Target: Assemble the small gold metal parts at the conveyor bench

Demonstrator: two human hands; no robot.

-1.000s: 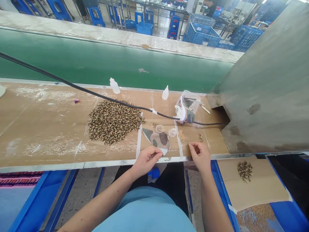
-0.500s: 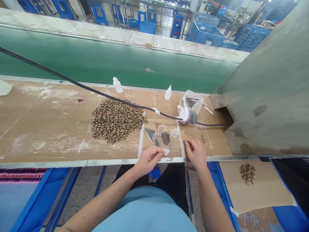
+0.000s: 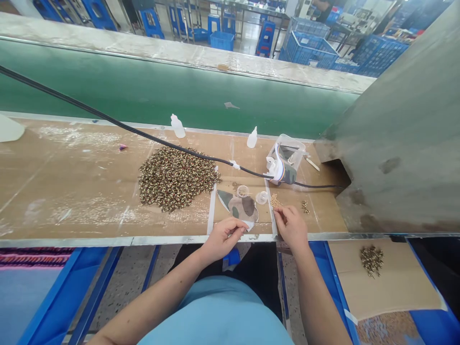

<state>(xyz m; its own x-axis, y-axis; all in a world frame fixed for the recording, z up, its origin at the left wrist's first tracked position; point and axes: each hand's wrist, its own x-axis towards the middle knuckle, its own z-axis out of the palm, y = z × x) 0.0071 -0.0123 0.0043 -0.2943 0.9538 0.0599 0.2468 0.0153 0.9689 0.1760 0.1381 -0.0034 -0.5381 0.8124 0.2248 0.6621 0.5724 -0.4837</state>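
I had the left hand (image 3: 224, 237) at the near edge of the bench (image 3: 89, 206), thumb and forefinger brought close together at the tips; on my feed I could not tell whether they pinched anything. The camouflage cloth (image 3: 240, 209) lay flat just beyond those fingertips, its white near corner beside them.

The right hand (image 3: 293, 227) was curled over the bench, also by the near edge, its fingertips at the near end of a small patch of tan beads (image 3: 275, 201). I could not tell whether a bead sat between thumb and finger. A few metallic pieces (image 3: 305, 207) lay just beyond that hand, toward the bench's right end.

Between cloth and beads I saw a clear lid (image 3: 261, 197), with a small round cup (image 3: 243, 191) by the cloth's far side. Left of the cloth spread a large heap of metallic parts (image 3: 176, 179), well apart from the right hand.
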